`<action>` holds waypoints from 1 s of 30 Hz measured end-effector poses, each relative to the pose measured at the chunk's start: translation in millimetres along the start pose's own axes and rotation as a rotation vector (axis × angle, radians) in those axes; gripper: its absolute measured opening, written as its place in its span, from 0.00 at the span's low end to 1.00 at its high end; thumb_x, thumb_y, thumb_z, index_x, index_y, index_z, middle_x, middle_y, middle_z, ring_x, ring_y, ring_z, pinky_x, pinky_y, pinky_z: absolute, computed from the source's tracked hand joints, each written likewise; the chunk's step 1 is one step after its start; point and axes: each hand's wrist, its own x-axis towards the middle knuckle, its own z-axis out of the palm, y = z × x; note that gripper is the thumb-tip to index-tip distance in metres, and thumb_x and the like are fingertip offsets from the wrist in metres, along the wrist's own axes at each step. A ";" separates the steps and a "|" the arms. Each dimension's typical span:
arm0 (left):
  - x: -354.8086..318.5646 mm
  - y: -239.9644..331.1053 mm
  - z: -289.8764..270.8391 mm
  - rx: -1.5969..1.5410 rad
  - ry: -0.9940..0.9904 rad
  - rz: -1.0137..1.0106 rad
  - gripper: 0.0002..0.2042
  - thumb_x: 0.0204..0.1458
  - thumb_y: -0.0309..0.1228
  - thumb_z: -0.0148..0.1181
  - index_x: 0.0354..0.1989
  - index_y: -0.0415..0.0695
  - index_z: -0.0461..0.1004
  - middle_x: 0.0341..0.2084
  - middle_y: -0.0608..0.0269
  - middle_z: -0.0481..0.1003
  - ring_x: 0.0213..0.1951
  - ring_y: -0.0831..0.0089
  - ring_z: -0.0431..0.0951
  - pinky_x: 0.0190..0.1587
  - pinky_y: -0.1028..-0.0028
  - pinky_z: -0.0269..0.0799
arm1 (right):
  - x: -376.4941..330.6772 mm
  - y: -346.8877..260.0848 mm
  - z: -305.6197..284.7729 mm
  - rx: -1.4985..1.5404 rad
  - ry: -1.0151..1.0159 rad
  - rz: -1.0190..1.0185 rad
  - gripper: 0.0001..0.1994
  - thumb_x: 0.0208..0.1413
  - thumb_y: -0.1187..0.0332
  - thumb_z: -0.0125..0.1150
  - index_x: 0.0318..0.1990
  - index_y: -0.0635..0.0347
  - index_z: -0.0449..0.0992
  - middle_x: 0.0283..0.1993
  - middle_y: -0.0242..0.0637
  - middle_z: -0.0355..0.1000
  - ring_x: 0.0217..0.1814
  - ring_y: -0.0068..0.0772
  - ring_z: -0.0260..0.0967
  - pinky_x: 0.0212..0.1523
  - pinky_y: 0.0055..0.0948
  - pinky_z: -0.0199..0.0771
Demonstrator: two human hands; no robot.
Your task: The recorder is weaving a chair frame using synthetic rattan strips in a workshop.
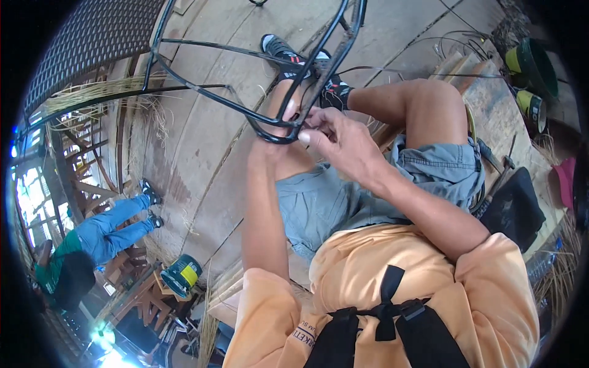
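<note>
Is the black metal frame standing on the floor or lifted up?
Lifted up. Both hands, left hand and right hand, hold the black metal frame at its corner above the knees.

Both hands, left (288,132) and right (337,138), meet, fingers curled.

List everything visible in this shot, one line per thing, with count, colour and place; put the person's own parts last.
metal chair frame: one, black, centre top, lower corner at the hands
woven panel: one, dark brown, top left
straw-like strands: a bundle, pale tan, upper left
plank floor: pale wood, under everything
other person: one, blue trousers, green top, far left
power tool: one, green and yellow, lower left
buckets: two, green and yellow, top right
dark pad: one, black, right
hammer: one, dark, right
shoes: two, black, top centre
shorts: grey, centre
shirt: orange, bottom
harness straps: black, bottom centre
left hand: on frame corner
right hand: pinching frame corner
</note>
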 end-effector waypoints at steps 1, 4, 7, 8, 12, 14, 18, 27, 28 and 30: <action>10.1 -1.1 2.5 -0.052 -0.052 0.009 0.22 0.56 0.43 0.48 0.45 0.32 0.69 0.36 0.58 0.74 0.40 0.71 0.74 0.41 0.72 0.71 | 0.3 1.9 1.1 -0.011 0.000 -0.004 0.11 0.53 0.65 0.51 0.34 0.66 0.69 0.27 0.52 0.68 0.30 0.51 0.68 0.33 0.37 0.67; 7.3 3.7 12.4 -0.058 -0.052 0.045 0.21 0.55 0.41 0.49 0.46 0.34 0.68 0.40 0.53 0.73 0.42 0.66 0.74 0.43 0.73 0.72 | -0.9 11.2 1.1 -0.244 0.093 -0.337 0.08 0.51 0.72 0.55 0.38 0.65 0.69 0.32 0.43 0.69 0.33 0.43 0.69 0.36 0.31 0.70; 7.7 -0.9 5.2 -0.131 -0.137 0.289 0.21 0.53 0.39 0.52 0.46 0.33 0.68 0.41 0.52 0.72 0.42 0.65 0.74 0.43 0.72 0.72 | -2.3 8.0 -3.4 -0.217 0.093 -0.251 0.07 0.51 0.72 0.53 0.38 0.63 0.69 0.33 0.47 0.70 0.35 0.49 0.70 0.37 0.36 0.70; -1.7 -3.6 3.9 -0.314 -0.030 0.268 0.20 0.50 0.37 0.57 0.45 0.32 0.68 0.40 0.52 0.72 0.43 0.65 0.73 0.44 0.71 0.71 | -1.8 11.3 -2.4 -0.190 0.087 -0.213 0.07 0.52 0.72 0.53 0.37 0.64 0.69 0.28 0.45 0.70 0.30 0.44 0.71 0.33 0.34 0.70; -10.6 -13.6 -0.1 -0.262 -0.107 0.275 0.19 0.48 0.33 0.59 0.45 0.33 0.69 0.43 0.53 0.71 0.44 0.65 0.72 0.51 0.69 0.66 | 5.7 25.4 2.1 -0.075 0.018 0.059 0.07 0.52 0.70 0.54 0.35 0.65 0.70 0.24 0.41 0.70 0.24 0.33 0.70 0.27 0.29 0.69; -11.9 -17.0 -2.4 -0.235 -0.101 0.284 0.19 0.48 0.31 0.60 0.45 0.32 0.69 0.45 0.52 0.71 0.46 0.65 0.71 0.54 0.69 0.62 | 8.1 27.0 5.7 0.018 0.059 0.071 0.08 0.53 0.68 0.55 0.33 0.66 0.70 0.19 0.38 0.68 0.20 0.23 0.67 0.22 0.25 0.67; -18.5 -13.9 1.5 -0.215 -0.087 0.336 0.18 0.47 0.32 0.61 0.44 0.34 0.70 0.44 0.54 0.71 0.47 0.66 0.70 0.54 0.71 0.62 | 19.3 21.3 18.4 0.039 0.048 0.112 0.08 0.54 0.69 0.54 0.30 0.66 0.71 0.18 0.35 0.68 0.19 0.21 0.67 0.20 0.24 0.66; -6.7 -30.6 -4.6 -0.308 0.068 0.362 0.13 0.47 0.34 0.61 0.37 0.38 0.73 0.40 0.58 0.72 0.41 0.70 0.72 0.45 0.71 0.69 | 25.3 19.3 6.8 0.228 -0.115 0.267 0.10 0.56 0.67 0.53 0.29 0.66 0.71 0.19 0.32 0.68 0.20 0.18 0.65 0.22 0.20 0.67; -5.6 -34.0 -5.0 -0.287 0.099 0.387 0.12 0.46 0.35 0.61 0.35 0.39 0.73 0.40 0.59 0.71 0.41 0.69 0.72 0.44 0.69 0.70 | 24.9 27.2 1.9 0.302 -0.134 0.245 0.10 0.56 0.65 0.52 0.31 0.65 0.70 0.22 0.32 0.69 0.22 0.18 0.66 0.24 0.19 0.68; -3.8 -33.8 -5.6 -0.426 0.003 0.408 0.11 0.47 0.35 0.61 0.33 0.40 0.73 0.38 0.60 0.71 0.39 0.68 0.72 0.42 0.66 0.72 | 25.4 34.6 -8.3 0.348 -0.142 0.247 0.09 0.58 0.65 0.51 0.34 0.63 0.70 0.26 0.31 0.69 0.28 0.18 0.67 0.30 0.18 0.68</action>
